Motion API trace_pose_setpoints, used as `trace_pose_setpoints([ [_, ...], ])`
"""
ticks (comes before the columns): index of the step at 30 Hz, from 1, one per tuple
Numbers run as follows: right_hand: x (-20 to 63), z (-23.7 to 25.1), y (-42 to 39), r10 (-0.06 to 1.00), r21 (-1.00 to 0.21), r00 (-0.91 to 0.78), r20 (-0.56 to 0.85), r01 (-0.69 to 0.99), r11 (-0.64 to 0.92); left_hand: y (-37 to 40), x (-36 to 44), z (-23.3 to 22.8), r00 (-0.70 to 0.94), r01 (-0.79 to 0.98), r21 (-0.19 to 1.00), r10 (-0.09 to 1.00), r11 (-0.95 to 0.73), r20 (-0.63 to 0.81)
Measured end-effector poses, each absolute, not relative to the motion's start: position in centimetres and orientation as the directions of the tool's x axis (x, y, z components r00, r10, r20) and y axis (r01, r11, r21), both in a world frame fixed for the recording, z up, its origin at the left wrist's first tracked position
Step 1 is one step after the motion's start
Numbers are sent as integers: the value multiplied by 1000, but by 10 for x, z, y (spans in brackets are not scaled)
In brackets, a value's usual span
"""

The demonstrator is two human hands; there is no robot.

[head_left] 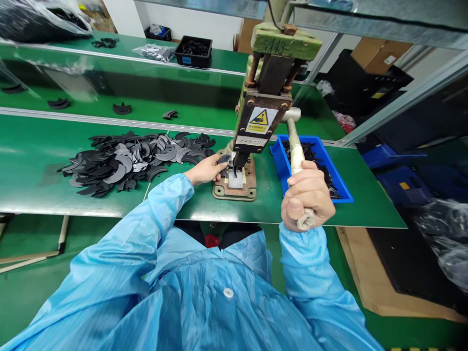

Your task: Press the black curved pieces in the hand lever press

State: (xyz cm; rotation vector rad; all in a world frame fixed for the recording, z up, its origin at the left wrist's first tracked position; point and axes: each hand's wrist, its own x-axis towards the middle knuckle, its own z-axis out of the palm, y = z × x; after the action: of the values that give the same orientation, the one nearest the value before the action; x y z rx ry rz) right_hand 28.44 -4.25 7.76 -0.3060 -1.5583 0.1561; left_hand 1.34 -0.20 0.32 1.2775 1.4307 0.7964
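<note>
My left hand [207,169] pinches a dark curved plastic piece [224,159] at the base of a green hand press [252,117]. The piece lies at the small metal plate [236,179] under the press ram, and its far end is partly hidden there. My right hand [308,197] is wrapped round the press lever [295,144], whose grip is bound in pale tape. Left of the press, a heap of black and grey curved pieces [135,161] covers part of the green table [32,161].
A blue bin [340,191] of small black parts stands right of the press. Behind, a green conveyor belt [146,109] carries several curved pieces. On the far shelf are a black crate [193,51] and a plastic bag [155,51]. Cartons [380,54] stand at the right.
</note>
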Motion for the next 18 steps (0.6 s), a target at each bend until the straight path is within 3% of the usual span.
trace_pose_setpoints([
  [18, 286, 78, -43, 298, -297, 17, 955, 143, 944, 15, 6, 2, 171, 316, 929, 951, 195, -258],
])
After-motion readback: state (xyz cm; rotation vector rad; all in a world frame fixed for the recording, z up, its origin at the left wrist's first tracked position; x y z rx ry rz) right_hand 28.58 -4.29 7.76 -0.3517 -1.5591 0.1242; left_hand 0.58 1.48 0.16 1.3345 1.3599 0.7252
